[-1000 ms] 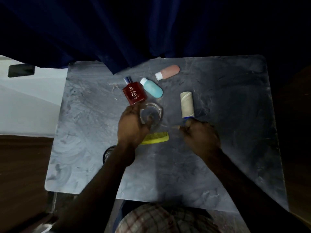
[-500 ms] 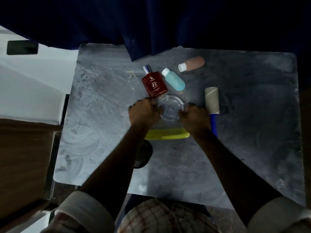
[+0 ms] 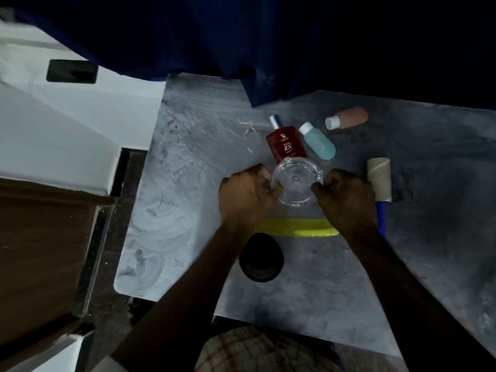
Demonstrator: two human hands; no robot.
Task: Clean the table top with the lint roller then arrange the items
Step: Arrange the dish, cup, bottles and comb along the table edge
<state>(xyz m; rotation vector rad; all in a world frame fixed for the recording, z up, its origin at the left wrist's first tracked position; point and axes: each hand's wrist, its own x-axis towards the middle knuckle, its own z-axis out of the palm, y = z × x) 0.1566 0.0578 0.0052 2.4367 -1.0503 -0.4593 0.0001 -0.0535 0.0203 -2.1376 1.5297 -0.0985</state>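
Observation:
A clear glass dish (image 3: 296, 181) sits in the middle of the grey table top (image 3: 188, 183). My left hand (image 3: 245, 197) grips its left rim and my right hand (image 3: 346, 197) grips its right rim. The lint roller (image 3: 379, 181), a pale roll on a blue handle, lies just right of my right hand. A yellow comb (image 3: 298, 228) lies below the dish, partly hidden by both wrists. Beyond the dish lie a red perfume bottle (image 3: 285, 145), a teal bottle (image 3: 319, 142) and a pink bottle (image 3: 349, 118).
A black round cup (image 3: 261, 257) stands by my left forearm. Dark blue cloth (image 3: 257, 57) hangs over the table's far edge. A white surface (image 3: 53, 124) and brown wooden furniture (image 3: 40, 237) lie left of the table. Small light scraps (image 3: 248, 128) lie left of the red bottle.
My right hand left the lint roller's handle and came to the dish's right rim. Both hands now hold the dish. The camera view shifted so the table sits further right.

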